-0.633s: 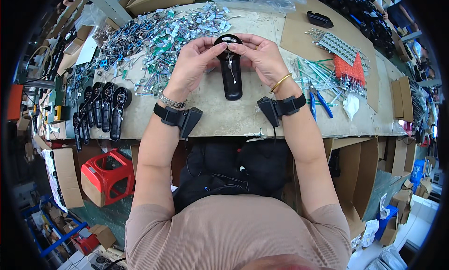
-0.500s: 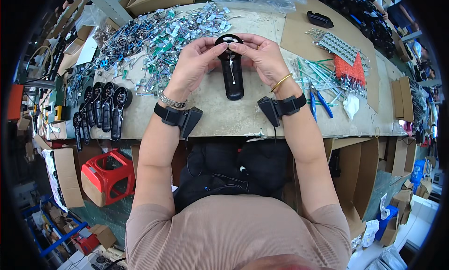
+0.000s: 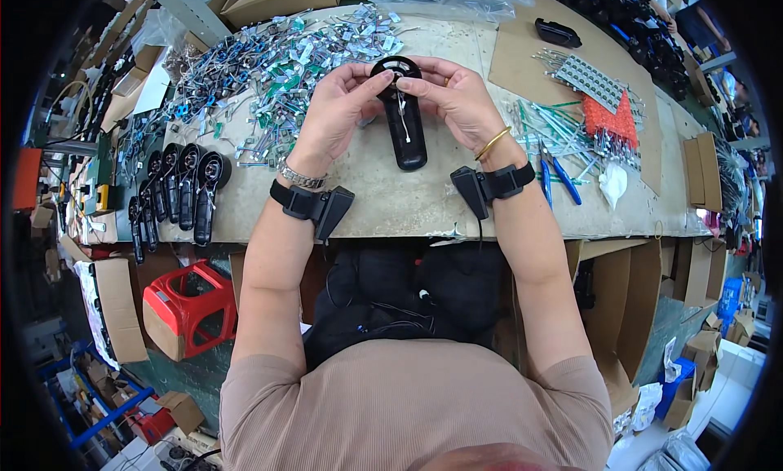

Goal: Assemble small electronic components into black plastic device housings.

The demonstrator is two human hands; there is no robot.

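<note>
Both hands pinch the round head of a long, glossy black plastic handle casing (image 3: pixel 405 116), lying lengthwise on the pale worktop (image 3: pixel 391 202); the left hand (image 3: pixel 336 112) holds at nine o'clock, the right hand (image 3: pixel 455 104) at three. It looks light, rigid and slick, so the ringed head seems the safest hold. A thin white wire (image 3: pixel 404 119) down its middle looks delicate.

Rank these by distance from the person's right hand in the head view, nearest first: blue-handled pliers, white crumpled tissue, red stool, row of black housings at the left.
1. Blue-handled pliers, just right of the right hand.
2. White crumpled tissue, farther right on the table.
3. Row of black housings, across at the table's left edge.
4. Red stool, under the table, lower left.
</note>
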